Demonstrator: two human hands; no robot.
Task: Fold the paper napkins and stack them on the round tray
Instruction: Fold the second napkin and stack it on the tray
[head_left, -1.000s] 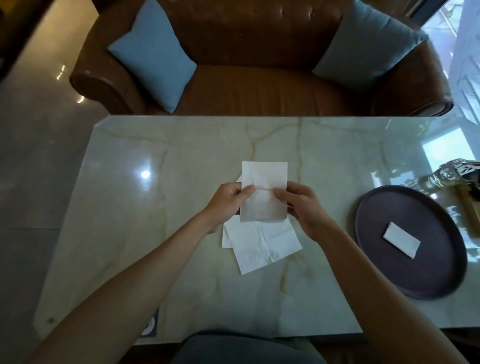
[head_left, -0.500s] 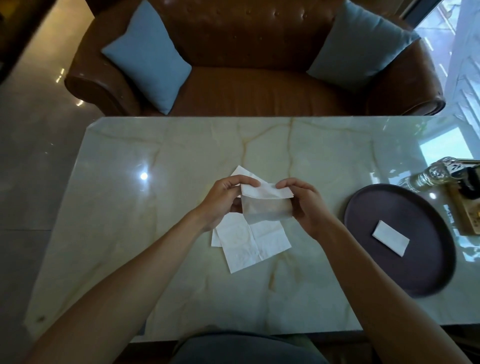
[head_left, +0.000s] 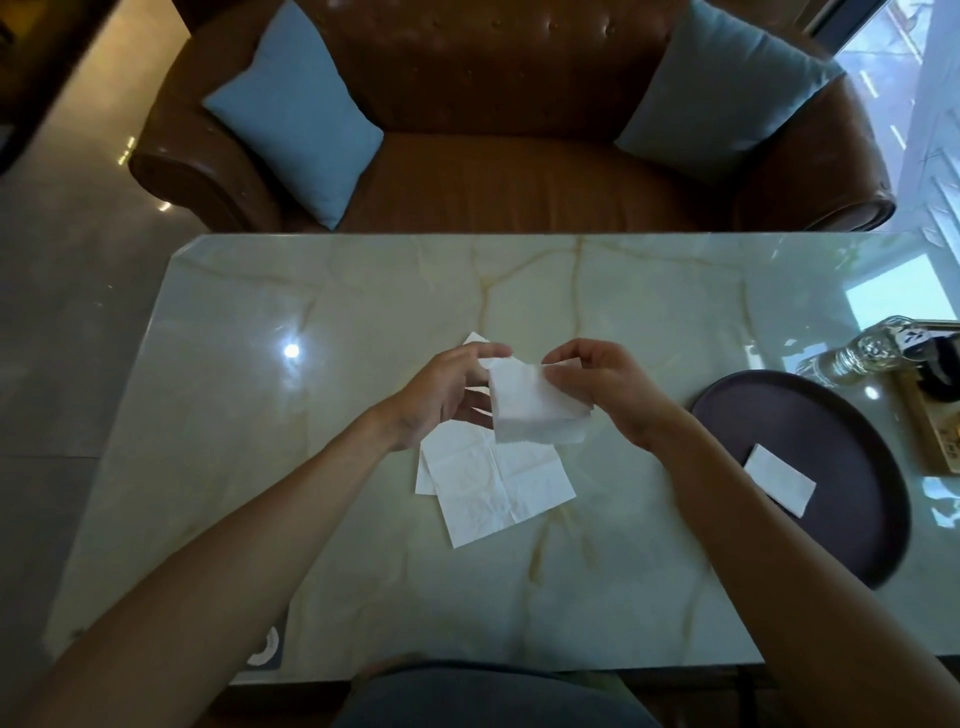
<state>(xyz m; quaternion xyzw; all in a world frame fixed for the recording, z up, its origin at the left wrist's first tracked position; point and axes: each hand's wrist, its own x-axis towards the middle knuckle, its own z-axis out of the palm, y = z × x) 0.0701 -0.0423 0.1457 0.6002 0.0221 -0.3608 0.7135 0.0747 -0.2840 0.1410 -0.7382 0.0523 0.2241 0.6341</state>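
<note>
A white folded napkin (head_left: 530, 410) hangs above the table's middle, pinched at its right edge by my right hand (head_left: 602, 387). My left hand (head_left: 447, 389) is beside its left edge, fingers loosely spread, fingertips near the top corner; I cannot tell whether they touch it. Below both hands lies a small pile of unfolded white napkins (head_left: 493, 483) flat on the marble table (head_left: 311, 415). The dark round tray (head_left: 841, 447) sits at the right, with one folded napkin on the tray (head_left: 779, 480) near its middle.
A glass bottle (head_left: 862, 353) lies beyond the tray, next to a wooden holder (head_left: 935, 415) at the right edge. A brown leather sofa (head_left: 509, 171) with two blue cushions stands behind the table's far edge.
The napkin has been folded over from a long strip into a smaller rectangle. My left hand has loosened its pinch and opened; my right hand keeps hold of the napkin.
</note>
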